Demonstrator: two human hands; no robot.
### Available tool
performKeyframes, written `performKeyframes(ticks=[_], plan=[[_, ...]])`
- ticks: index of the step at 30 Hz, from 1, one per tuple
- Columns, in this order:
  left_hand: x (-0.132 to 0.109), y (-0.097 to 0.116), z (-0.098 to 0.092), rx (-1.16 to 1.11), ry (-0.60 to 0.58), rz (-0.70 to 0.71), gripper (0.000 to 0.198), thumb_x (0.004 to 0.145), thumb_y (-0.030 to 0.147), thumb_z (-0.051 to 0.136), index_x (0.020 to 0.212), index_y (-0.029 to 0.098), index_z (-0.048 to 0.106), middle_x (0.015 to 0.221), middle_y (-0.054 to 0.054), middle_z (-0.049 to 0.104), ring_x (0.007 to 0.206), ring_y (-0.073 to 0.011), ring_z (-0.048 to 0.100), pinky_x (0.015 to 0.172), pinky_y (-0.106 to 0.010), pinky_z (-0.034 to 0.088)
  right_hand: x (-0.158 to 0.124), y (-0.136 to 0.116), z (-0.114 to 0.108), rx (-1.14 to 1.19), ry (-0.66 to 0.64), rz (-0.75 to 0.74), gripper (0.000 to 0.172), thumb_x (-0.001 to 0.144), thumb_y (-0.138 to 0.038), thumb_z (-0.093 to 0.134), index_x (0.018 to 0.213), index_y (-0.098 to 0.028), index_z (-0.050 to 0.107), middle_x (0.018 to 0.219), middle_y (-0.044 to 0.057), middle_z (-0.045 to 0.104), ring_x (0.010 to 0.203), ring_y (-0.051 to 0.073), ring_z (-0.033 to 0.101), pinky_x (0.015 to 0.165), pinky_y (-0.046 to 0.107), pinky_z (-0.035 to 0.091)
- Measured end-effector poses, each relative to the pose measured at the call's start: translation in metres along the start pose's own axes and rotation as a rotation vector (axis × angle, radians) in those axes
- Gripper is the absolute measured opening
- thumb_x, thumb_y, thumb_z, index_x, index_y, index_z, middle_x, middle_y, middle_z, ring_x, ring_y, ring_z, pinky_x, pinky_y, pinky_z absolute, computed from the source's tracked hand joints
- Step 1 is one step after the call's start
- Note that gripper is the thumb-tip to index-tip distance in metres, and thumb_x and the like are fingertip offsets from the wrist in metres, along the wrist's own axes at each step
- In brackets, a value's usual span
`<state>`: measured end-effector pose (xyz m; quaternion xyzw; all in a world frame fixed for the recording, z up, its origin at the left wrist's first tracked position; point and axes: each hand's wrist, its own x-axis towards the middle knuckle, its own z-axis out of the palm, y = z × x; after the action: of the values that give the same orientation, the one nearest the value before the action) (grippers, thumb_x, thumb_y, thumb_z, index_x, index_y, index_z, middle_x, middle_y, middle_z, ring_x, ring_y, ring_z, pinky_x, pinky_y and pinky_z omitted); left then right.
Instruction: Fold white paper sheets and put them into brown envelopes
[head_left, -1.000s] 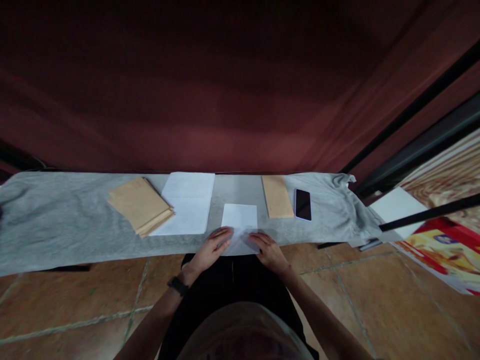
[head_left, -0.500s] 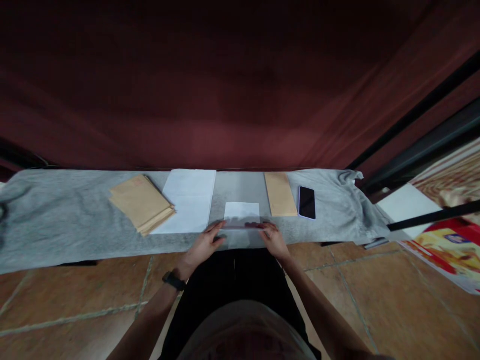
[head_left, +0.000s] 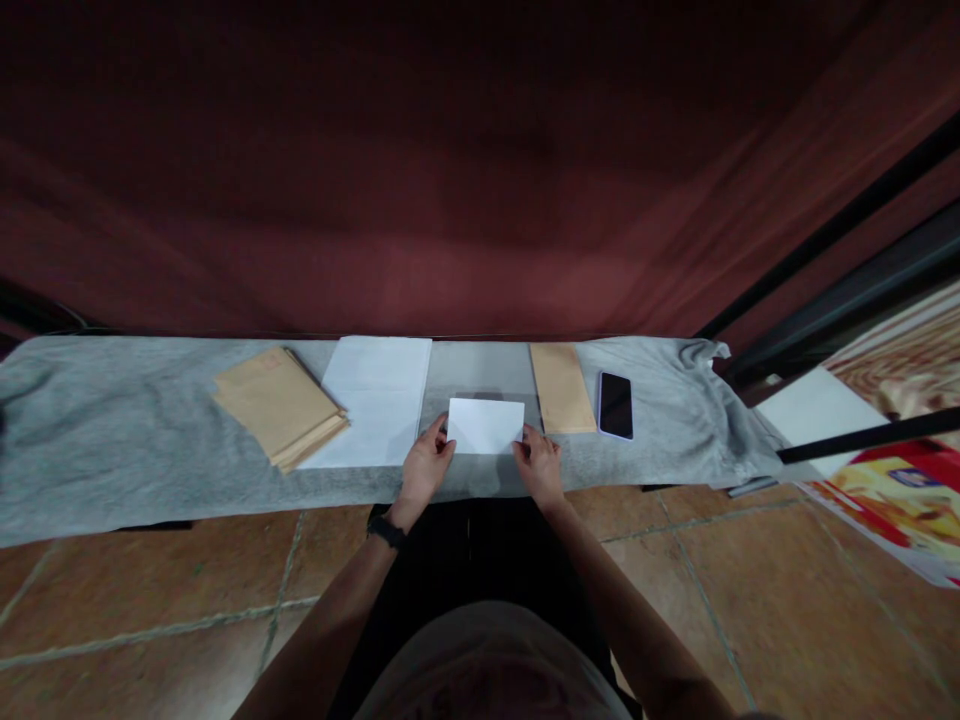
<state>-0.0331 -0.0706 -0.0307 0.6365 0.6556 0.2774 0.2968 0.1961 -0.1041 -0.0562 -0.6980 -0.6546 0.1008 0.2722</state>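
A small white paper (head_left: 486, 427) is held over the grey cloth at the front middle. My left hand (head_left: 427, 462) pinches its left edge, and my right hand (head_left: 539, 464) pinches its right edge. Left of it lie larger white sheets (head_left: 379, 400), partly under a fanned stack of brown envelopes (head_left: 281, 405). A single brown envelope (head_left: 563, 388) rests to the right of my right hand, with a dark-screened phone (head_left: 615, 405) beside it.
Grey cloth (head_left: 112, 430) covers the long narrow table. Behind it hangs a dark red curtain (head_left: 480, 230). Black bars (head_left: 870, 433) and a colourful printed box or sheet (head_left: 900, 510) are at the right. Tiled floor (head_left: 225, 580) shows below.
The white paper is now raised and shows as one plain rectangle. My fingers have closed on its side edges, and my left forearm has swung inward to the right.
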Motion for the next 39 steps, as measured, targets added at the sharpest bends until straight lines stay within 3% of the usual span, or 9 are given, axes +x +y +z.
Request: performKeyframes(ticks=[3, 16, 31, 35, 37, 39], plan=[[0.0, 0.006, 0.001, 0.072, -0.001, -0.042, 0.053, 0.091, 0.023, 0.059, 0.143, 0.021, 0.052, 0.09, -0.002, 0.072, 0.083, -0.0185, 0.069, 0.078, -0.03, 0.054, 0.0, -0.002, 0.004, 0.001, 0.021, 0.006, 0.04, 0.098, -0.025, 0.049, 0.137, -0.017, 0.052, 0.107, 0.009, 0.075, 0.101, 0.026, 0.065, 0.095, 0.04, 0.038], [-0.002, 0.017, 0.002, 0.226, -0.03, -0.116, 0.057, 0.092, 0.024, 0.059, 0.147, 0.021, 0.047, 0.095, -0.005, 0.076, 0.09, -0.0233, 0.072, 0.078, -0.032, 0.054, 0.005, -0.009, 0.005, -0.101, -0.06, 0.066, 0.047, 0.098, -0.027, 0.05, 0.144, -0.015, 0.047, 0.117, 0.015, 0.071, 0.112, 0.031, 0.062, 0.098, 0.045, 0.037], [-0.001, 0.019, 0.003, 0.307, -0.036, -0.136, 0.058, 0.09, 0.026, 0.058, 0.147, 0.023, 0.045, 0.094, -0.004, 0.076, 0.086, -0.0235, 0.073, 0.076, -0.032, 0.055, 0.007, -0.008, 0.005, -0.121, -0.009, -0.006, 0.04, 0.101, -0.025, 0.043, 0.139, -0.017, 0.052, 0.114, 0.016, 0.072, 0.108, 0.031, 0.063, 0.096, 0.045, 0.039], [-0.01, 0.022, 0.008, 0.474, 0.047, 0.053, 0.053, 0.092, 0.021, 0.051, 0.145, 0.015, 0.048, 0.117, -0.017, 0.071, 0.111, -0.032, 0.067, 0.097, -0.045, 0.051, 0.007, -0.008, 0.004, -0.134, -0.036, 0.012, 0.038, 0.101, -0.026, 0.043, 0.136, -0.017, 0.055, 0.116, 0.017, 0.07, 0.109, 0.032, 0.062, 0.095, 0.047, 0.039], [-0.015, 0.022, 0.015, 0.502, 0.058, 0.228, 0.05, 0.095, 0.017, 0.044, 0.144, 0.01, 0.049, 0.137, -0.023, 0.06, 0.131, -0.0359, 0.055, 0.108, -0.052, 0.043, 0.007, -0.009, 0.002, -0.143, -0.044, 0.023, 0.037, 0.101, -0.027, 0.044, 0.135, -0.017, 0.056, 0.119, 0.018, 0.068, 0.112, 0.033, 0.06, 0.096, 0.048, 0.039], [-0.021, 0.021, 0.025, 0.481, 0.012, 0.372, 0.049, 0.098, 0.019, 0.039, 0.145, 0.011, 0.048, 0.152, -0.022, 0.047, 0.144, -0.0339, 0.042, 0.116, -0.054, 0.035, 0.006, -0.009, 0.002, -0.152, -0.038, 0.015, 0.037, 0.101, -0.028, 0.045, 0.135, -0.017, 0.056, 0.123, 0.018, 0.066, 0.115, 0.033, 0.058, 0.097, 0.049, 0.039]])
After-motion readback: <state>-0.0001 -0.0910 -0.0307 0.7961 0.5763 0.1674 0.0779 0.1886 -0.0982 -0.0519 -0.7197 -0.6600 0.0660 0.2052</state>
